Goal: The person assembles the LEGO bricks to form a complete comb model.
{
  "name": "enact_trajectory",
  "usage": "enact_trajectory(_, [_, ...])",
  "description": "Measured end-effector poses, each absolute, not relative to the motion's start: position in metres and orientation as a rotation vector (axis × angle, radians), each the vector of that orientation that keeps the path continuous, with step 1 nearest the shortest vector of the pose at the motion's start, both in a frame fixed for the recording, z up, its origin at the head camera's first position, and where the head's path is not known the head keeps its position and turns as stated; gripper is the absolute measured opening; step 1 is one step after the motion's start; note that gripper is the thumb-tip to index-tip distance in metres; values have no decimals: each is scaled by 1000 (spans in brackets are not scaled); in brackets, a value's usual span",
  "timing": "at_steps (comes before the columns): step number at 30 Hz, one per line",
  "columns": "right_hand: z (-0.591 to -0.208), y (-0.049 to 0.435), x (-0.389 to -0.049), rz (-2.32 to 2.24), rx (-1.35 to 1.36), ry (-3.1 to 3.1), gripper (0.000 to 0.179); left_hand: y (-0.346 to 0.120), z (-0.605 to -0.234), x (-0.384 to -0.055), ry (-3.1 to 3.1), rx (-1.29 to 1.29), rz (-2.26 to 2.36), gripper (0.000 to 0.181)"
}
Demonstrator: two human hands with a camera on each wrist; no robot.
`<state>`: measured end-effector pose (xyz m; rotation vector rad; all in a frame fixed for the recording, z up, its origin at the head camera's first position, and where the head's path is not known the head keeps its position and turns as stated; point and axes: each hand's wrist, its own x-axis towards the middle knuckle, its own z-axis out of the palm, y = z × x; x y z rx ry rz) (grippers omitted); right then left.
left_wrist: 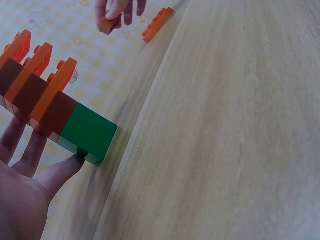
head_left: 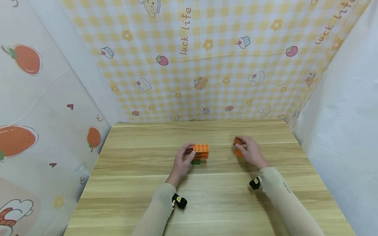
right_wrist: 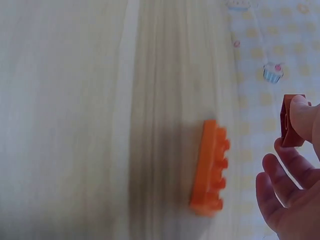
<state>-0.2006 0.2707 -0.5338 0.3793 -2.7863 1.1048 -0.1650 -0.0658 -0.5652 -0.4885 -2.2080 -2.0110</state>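
Note:
Near the middle of the table stands a brick stack (head_left: 201, 148), with a green brick (left_wrist: 89, 131) at its base and brown bricks alternating with longer orange bricks (left_wrist: 55, 90) above. My left hand (head_left: 181, 163) holds the stack from its left side, thumb low by the green brick and fingers farther up. To the right, my right hand (head_left: 252, 153) pinches a small brown brick (right_wrist: 293, 120) between thumb and forefinger, its other fingers loosely bent. Below that hand a loose orange brick (right_wrist: 206, 170) lies on the table, studs showing along one side.
The wood-grain table (head_left: 141, 193) meets a yellow checked cloth (head_left: 177, 72) at its back edge. White cloth walls (head_left: 333, 98) stand at both sides. A black wrist camera (head_left: 255, 183) sits on the right wrist, another (head_left: 180, 201) on the left.

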Motion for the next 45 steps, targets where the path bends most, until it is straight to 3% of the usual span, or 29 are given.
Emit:
enact_trajectory(27, [-495,199,-184,1099,623,-2652,40,-63,-563,-163,-2195,-442,-2029,35])
enact_trajectory(36, [-485,184,-182,1096,676,-2612,40,-63,-532,-149,-2137,-484,-2062,34])
enact_trajectory(45, [-482,171,-179,1119,741,-2556,39,-61,-533,-148,-2134,-472,-2071,34])
